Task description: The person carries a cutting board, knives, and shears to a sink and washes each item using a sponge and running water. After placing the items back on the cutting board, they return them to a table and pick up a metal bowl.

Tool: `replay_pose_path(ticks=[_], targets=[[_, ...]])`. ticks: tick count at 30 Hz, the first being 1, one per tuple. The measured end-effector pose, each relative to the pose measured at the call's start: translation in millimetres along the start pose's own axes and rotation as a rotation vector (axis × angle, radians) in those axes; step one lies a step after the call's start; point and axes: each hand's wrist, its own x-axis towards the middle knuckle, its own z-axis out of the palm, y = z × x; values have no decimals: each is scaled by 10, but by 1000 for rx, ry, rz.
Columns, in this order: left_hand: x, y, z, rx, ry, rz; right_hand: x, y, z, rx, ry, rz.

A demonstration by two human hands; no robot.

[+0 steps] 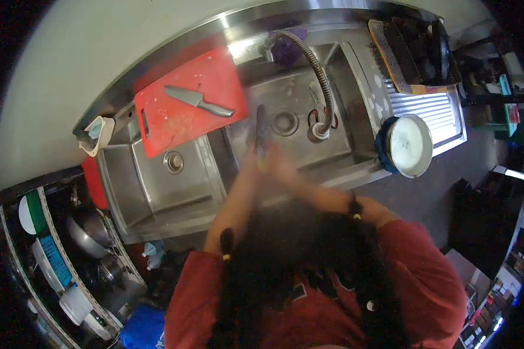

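Observation:
My left hand and my right hand come together over the front of the right sink basin, both blurred by motion. Out from between them points a long, narrow, dark blade that looks like a knife, its tip toward the back of the basin. A spot of yellow shows between the hands; I cannot make out what it is. Both hands look closed around the lower end of the blade. To the left, a kitchen knife with a metal handle lies on a red cutting board, which bridges the left basin.
A spring-hose faucet hangs into the right basin, beside red-handled scissors and the drain. A pot of white liquid stands on the right edge. At far left are a small caddy and a dish rack.

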Motion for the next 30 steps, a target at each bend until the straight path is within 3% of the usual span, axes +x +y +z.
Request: replay_pose_path(ticks=[1, 3, 4, 6, 7, 9, 10, 12, 13, 15, 16, 18, 20, 21, 22, 24, 26, 27, 28, 30], targets=[[52, 44, -58, -3, -5, 1, 45, 124, 144, -5, 0, -2], [185, 117, -231, 239, -12, -20, 188, 630, 679, 91, 302, -83], [158, 125, -251, 237, -11, -14, 221, 743, 768, 92, 298, -89], [144, 79, -198, 687, 144, 163, 439, 941, 776, 451, 134, 452], [146, 66, -128, 910, 223, 261, 540, 995, 842, 451, 140, 428], [134, 52, -88, 1341, 404, 438, 473, 1008, 1019, 443, 272, 120], [69, 109, -5, 1339, 404, 442, 451, 858, 942, 441, 271, 116], [-184, 145, 165, 1190, 302, 423, 256, 308, 598, 290, 5, 496], [-133, 154, 88, 1186, 303, 412, 213, 218, 566, 287, 0, 506], [163, 263, -167, 1282, 584, 523, 251, 115, 540, 406, -70, 461], [273, 301, -334, 1284, 582, 517, 272, 370, 698, 407, -69, 468], [452, 366, -619, 1472, 621, 927, 358, 1142, 1051, -44, 149, 40], [480, 344, -727, 1575, 682, 836, 532, 2197, 1395, -638, -67, 29], [526, 298, -812, 1675, 745, 749, 437, 1582, 872, 54, -30, 408], [647, 246, -968, 1677, 737, 735, 345, 779, 239, 721, 268, 738], [1157, 104, -1611, 1605, 821, 503, 342, 769, -15, 840, 253, 835], [1925, -45, -2632, 1737, 768, 611, 411, 915, -169, 964, 247, 923], [2095, -62, -2865, 1803, 743, 668, 457, 1061, -191, 1026, 298, 908], [1823, -117, -2613, 1817, 764, 483, 452, 1158, -213, 1086, 348, 891], [1238, -149, -2014, 1924, 710, 328, 393, 1209, -229, 1121, 409, 787]])
